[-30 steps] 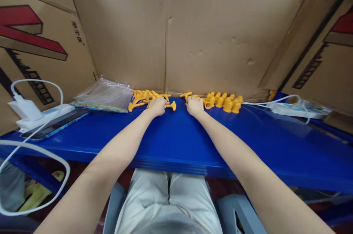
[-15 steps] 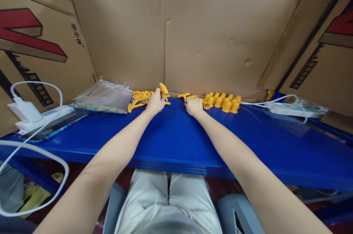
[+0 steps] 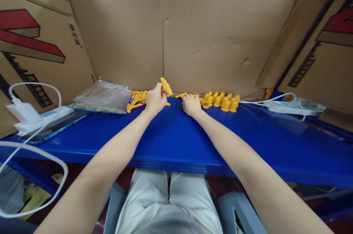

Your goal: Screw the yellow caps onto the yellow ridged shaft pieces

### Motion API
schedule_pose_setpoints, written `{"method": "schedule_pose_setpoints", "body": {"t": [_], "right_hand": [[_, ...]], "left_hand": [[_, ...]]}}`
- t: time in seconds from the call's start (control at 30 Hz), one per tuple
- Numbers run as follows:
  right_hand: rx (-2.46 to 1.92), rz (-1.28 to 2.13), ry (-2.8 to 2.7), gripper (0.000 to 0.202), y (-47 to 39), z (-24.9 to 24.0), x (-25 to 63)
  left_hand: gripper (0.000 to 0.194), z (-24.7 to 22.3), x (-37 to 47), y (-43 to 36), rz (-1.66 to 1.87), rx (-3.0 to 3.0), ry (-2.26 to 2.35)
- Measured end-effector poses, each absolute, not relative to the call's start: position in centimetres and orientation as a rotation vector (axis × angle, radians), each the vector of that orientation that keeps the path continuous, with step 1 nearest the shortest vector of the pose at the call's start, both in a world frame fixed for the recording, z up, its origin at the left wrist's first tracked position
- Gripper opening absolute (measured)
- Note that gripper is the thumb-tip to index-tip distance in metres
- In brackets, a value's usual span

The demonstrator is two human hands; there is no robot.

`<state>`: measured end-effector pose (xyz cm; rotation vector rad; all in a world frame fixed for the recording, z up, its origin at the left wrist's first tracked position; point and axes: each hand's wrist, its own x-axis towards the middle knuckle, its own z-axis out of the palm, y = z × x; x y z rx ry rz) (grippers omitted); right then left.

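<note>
My left hand (image 3: 156, 99) is closed on a yellow handle-like piece (image 3: 166, 86), which sticks up above the fingers. Beside that hand, on its left, lies a pile of yellow branching pieces (image 3: 136, 99). My right hand (image 3: 191, 104) rests with bent fingers over yellow pieces (image 3: 179, 95) near the cardboard; what its fingertips grip is hidden. Just right of it, several yellow cup-shaped pieces (image 3: 225, 103) stand in rows, and one lies on its side with its opening toward me.
Clear plastic bags (image 3: 103, 96) lie left on the blue table (image 3: 171, 138). Further left are a phone (image 3: 56, 125), a white power strip with a charger (image 3: 24, 111) and cables. Cardboard (image 3: 204, 35) walls the back and sides. Another power strip (image 3: 295, 107) sits at the right.
The yellow piece in my left hand has risen slightly and turned, showing more of itself. My right hand has shifted a little left, with its fingers over the yellow pieces.
</note>
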<state>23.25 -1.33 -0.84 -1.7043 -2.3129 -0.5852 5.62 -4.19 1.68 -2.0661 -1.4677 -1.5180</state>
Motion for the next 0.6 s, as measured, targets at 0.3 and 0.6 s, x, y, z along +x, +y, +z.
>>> {"method": "schedule_pose_setpoints", "body": {"t": [0.3,0.6], "right_hand": [[-1.557,-0.641,-2.464,0.036,-3.9,1.8,21.1],[-1.819,-0.170,-2.628,0.042,-6.2,6.2,21.6]], "left_hand": [[0.018,1.8,5.7,-4.4,-1.457,-2.082,-1.443],[0.008,1.8,5.9,-4.7,-1.394,-2.110,-1.432]]}}
